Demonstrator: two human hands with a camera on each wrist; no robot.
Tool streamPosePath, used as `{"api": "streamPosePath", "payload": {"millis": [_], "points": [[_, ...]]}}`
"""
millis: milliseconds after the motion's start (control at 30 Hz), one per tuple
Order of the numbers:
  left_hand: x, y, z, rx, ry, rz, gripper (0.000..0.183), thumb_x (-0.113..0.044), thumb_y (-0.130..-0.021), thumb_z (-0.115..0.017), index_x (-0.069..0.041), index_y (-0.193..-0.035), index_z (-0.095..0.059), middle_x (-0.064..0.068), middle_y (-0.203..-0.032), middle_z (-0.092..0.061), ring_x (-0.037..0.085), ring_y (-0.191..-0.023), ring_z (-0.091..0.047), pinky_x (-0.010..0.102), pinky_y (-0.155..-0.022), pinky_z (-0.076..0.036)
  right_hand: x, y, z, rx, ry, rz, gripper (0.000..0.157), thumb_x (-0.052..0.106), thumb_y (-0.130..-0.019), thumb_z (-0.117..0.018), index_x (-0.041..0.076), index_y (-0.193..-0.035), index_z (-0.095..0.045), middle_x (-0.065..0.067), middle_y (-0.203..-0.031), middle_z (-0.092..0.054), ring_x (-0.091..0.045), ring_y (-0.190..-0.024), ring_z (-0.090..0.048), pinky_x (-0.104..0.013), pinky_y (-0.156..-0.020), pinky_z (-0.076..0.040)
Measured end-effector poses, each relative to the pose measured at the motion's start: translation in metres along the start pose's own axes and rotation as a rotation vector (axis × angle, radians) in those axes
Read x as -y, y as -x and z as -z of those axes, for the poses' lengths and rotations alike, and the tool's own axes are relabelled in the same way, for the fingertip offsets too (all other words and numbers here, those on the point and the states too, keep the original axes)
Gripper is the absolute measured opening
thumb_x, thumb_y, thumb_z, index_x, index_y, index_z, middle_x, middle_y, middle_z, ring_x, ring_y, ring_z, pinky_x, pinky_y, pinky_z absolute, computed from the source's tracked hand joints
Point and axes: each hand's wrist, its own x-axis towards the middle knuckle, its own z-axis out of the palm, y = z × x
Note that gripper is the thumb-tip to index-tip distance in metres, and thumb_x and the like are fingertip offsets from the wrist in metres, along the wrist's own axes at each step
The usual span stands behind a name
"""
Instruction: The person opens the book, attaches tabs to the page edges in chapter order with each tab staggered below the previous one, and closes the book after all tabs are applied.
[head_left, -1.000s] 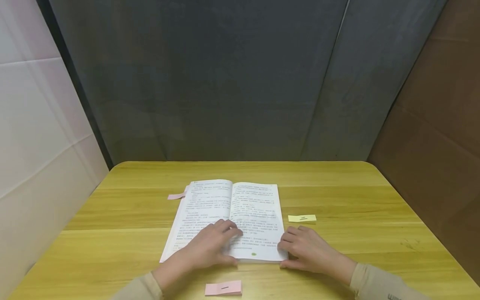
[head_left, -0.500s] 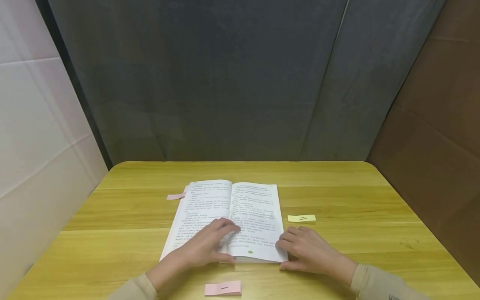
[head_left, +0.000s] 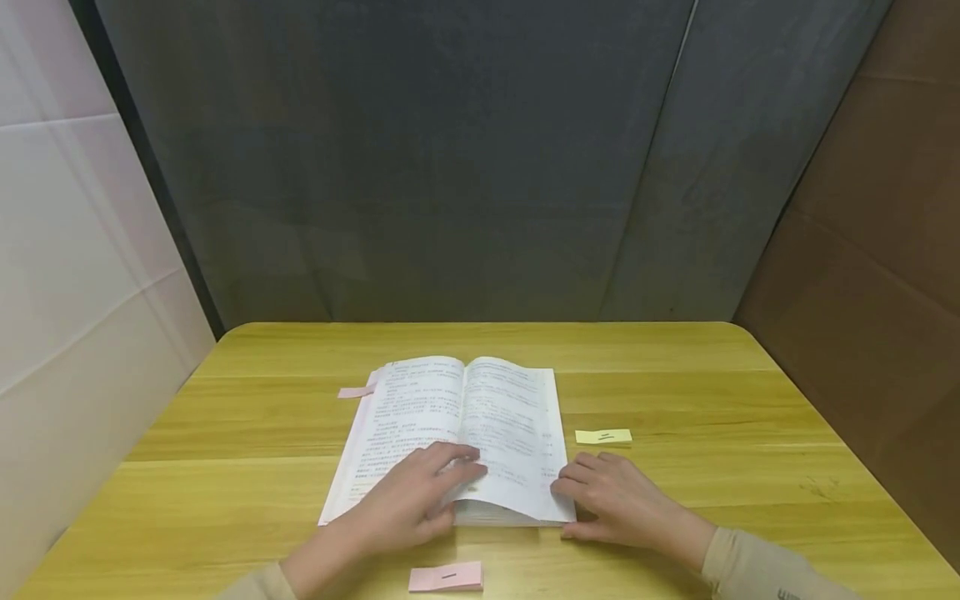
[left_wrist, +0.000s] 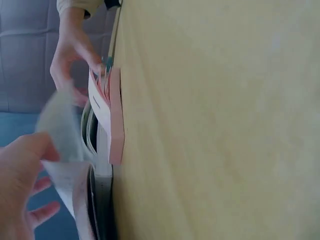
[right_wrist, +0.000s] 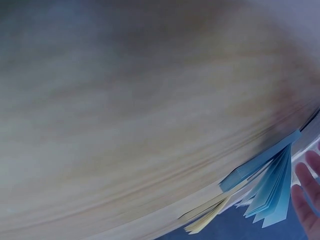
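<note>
Left hand (head_left: 408, 496) at book (head_left: 517, 417), gutter (head_left: 462, 400) running front-to-back.

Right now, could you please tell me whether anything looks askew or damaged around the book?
I see no spill or damage. The right-hand page of the open book bows up, its lower edge arched instead of lying flat, and a pink paper strip juts past the book's left edge, perhaps a marker.
</note>
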Motion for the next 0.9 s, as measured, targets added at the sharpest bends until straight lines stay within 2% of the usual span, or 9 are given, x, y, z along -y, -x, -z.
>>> {"api": "streamPosePath", "payload": {"millis": [100,200,367,500,600,700,800,900], "points": [[-0.003,-0.002,0.006,-0.064,-0.053,-0.037,0.058,-0.005,-0.063,-0.052,-0.013,-0.121,-0.049,0.005,-0.124,-0.044,0.019,-0.114,-0.040,0.035,-0.087,-0.037,0.000,0.000,0.000,0.032,0.009,-0.009,0.041,0.054,-0.075,-0.058,0.017,-0.093,-0.061,0.008,-0.089,-0.055,-0.009,-0.081,-0.047,-0.025,-0.060,-0.042],[-0.005,-0.002,0.015,-0.072,-0.130,-0.052,0.062,0.001,-0.061,-0.051,-0.011,-0.122,-0.048,0.006,-0.127,-0.043,0.022,-0.119,-0.036,0.038,-0.092,-0.031,0.000,0.000,0.001,0.054,0.009,-0.016,0.039,0.053,-0.076,-0.058,0.017,-0.092,-0.061,0.008,-0.088,-0.055,-0.008,-0.080,-0.047,-0.024,-0.059,-0.041],[-0.002,0.004,0.026,0.025,-0.308,-0.038,0.064,0.002,-0.058,-0.061,-0.008,-0.120,-0.050,0.007,-0.128,-0.044,0.025,-0.125,-0.027,0.045,-0.099,-0.019,0.000,0.000,0.000,0.071,0.000,-0.024,0.036,0.051,-0.077,-0.057,0.017,-0.090,-0.060,0.008,-0.087,-0.055,-0.008,-0.078,-0.046,-0.023,-0.058,-0.040],[0.005,0.011,0.027,0.084,-0.380,0.024,0.054,0.000,-0.058,-0.063,-0.008,-0.110,-0.055,0.009,-0.119,-0.051,0.026,-0.123,-0.031,0.049,-0.100,-0.012,0.000,0.001,0.000,0.074,0.000,-0.023,0.035,0.051,-0.078,-0.057,0.017,-0.089,-0.060,0.008,-0.086,-0.055,-0.008,-0.077,-0.047,-0.023,-0.058,-0.040],[0.008,0.016,0.025,0.084,-0.387,0.065,0.044,-0.002,-0.060,-0.063,-0.010,-0.102,-0.057,0.008,-0.108,-0.056,0.027,-0.116,-0.040,0.052,-0.099,-0.014,-0.001,0.001,0.000,0.069,0.003,-0.020,0.035,0.050,-0.077,-0.057,0.017,-0.088,-0.060,0.008,-0.086,-0.054,-0.008,-0.076,-0.046,-0.022,-0.057,-0.040],[0.009,0.017,0.022,0.070,-0.344,0.092,0.036,-0.005,-0.063,-0.063,-0.012,-0.098,-0.058,0.006,-0.103,-0.057,0.027,-0.109,-0.046,0.053,-0.096,-0.020,-0.001,0.001,0.000,0.069,0.006,-0.021,0.035,0.050,-0.077,-0.058,0.017,-0.088,-0.060,0.009,-0.085,-0.054,-0.008,-0.076,-0.046,-0.022,-0.057,-0.039],[0.007,0.014,0.017,0.068,-0.270,0.107,0.032,-0.007,-0.066,-0.060,-0.013,-0.097,-0.060,0.003,-0.102,-0.057,0.023,-0.103,-0.050,0.049,-0.092,-0.030,-0.001,0.002,0.000,0.077,0.006,-0.028,0.034,0.050,-0.077,-0.058,0.017,-0.088,-0.059,0.009,-0.085,-0.054,-0.008,-0.076,-0.046,-0.022,-0.057,-0.039],[0.003,0.010,0.011,0.094,-0.198,0.120,0.031,-0.009,-0.069,-0.057,-0.013,-0.099,-0.061,0.002,-0.104,-0.057,0.019,-0.099,-0.052,0.041,-0.087,-0.039,-0.001,0.002,0.000,0.081,0.005,-0.030,0.034,0.050,-0.077,-0.057,0.017,-0.088,-0.059,0.009,-0.085,-0.053,-0.008,-0.076,-0.046,-0.021,-0.057,-0.038]]}}
